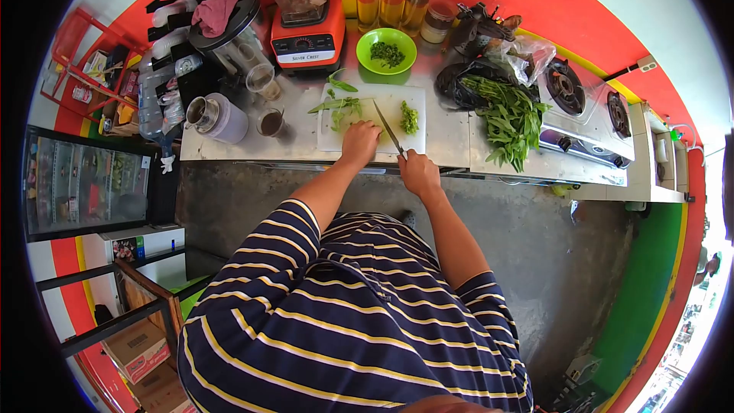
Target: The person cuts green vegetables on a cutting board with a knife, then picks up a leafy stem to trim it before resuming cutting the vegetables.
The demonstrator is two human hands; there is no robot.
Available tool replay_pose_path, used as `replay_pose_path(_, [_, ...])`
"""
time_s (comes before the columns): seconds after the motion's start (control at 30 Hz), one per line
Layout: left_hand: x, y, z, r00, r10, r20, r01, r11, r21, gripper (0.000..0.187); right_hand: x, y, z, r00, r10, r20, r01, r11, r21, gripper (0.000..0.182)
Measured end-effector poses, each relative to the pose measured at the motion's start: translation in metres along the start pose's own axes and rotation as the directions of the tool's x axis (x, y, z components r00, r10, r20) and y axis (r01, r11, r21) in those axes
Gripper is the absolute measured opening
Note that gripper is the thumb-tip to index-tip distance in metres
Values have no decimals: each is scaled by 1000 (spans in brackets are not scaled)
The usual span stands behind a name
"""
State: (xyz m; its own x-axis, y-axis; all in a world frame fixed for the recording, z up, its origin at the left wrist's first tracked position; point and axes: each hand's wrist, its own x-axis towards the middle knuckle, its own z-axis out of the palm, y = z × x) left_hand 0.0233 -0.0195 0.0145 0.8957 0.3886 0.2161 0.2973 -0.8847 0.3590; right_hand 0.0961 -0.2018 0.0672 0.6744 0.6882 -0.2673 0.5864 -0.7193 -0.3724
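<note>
My right hand (420,173) grips a knife (388,129) by its handle, and the blade points away over a white cutting board (417,95). Leafy green stalks (343,109) lie on the left of the board. My left hand (361,142) is curled over their near end, with its fingertips pressed down. Right of the blade sits a small pile of chopped greens (409,117). Behind the board, a green bowl (387,70) contains more chopped greens (387,54).
A large bunch of leafy greens (511,122) hangs over the counter's front edge, beside a gas stove (585,126). Left of the board stand a glass of dark liquid (271,123), a plastic cup (263,81) and a red blender (307,38). Oil bottles (392,4) line the wall.
</note>
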Motion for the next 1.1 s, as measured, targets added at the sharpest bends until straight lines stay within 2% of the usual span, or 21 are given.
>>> replay_pose_path(0.17, [-1, 2, 0, 1000, 13, -12, -13, 1000, 9, 17, 1, -5, 12, 999, -42, -5, 41, 995, -95, 37])
replay_pose_path(0.23, [-1, 3, 0, 1000, -1, 27, 1, 1000, -2, 22, 0, -7, 20, 999, -40, 9, 41, 990, -133, 36])
replay_pose_path(0.4, [-5, 7, -1, 999, -31, 31, 31, 1000, 0, 23, 2, -9, 37, 998, 54, 23, -50, 987, -150, 31])
replay_pose_path(0.53, [-4, 7, -5, 996, -50, 79, 48, 999, 24, 22, 16, -18, 32, 998, 47, 41, -40, 988, -152, 31])
replay_pose_path(0.6, [-5, 5, -5, 996, -45, 79, 44, 999, 18, 21, 19, -26, 18, 996, 10, 87, 10, 974, -225, 30])
replay_pose_path(0.73, [-7, 6, -5, 995, -64, 77, 63, 998, 10, 18, 10, -32, 24, 994, 35, 100, -11, 973, -231, 30])
replay_pose_path(0.8, [-6, 7, -5, 995, -76, 59, 77, 997, -8, 17, 6, -36, 32, 997, 56, 44, -48, 985, -168, 16])
replay_pose_path(0.93, [-6, 8, -4, 992, -111, 55, 114, 992, -49, 17, 18, -36, 26, 995, 53, 83, -40, 987, -153, 21])
replay_pose_path(1.0, [-8, 7, -6, 992, -107, 68, 109, 993, -35, 18, 25, -37, 23, 989, 78, 125, -61, 989, -138, 33])
replay_pose_path(1.1, [-7, 8, -6, 991, -119, 57, 122, 992, -38, 18, 18, -40, 25, 989, 87, 123, -67, 985, -160, 34])
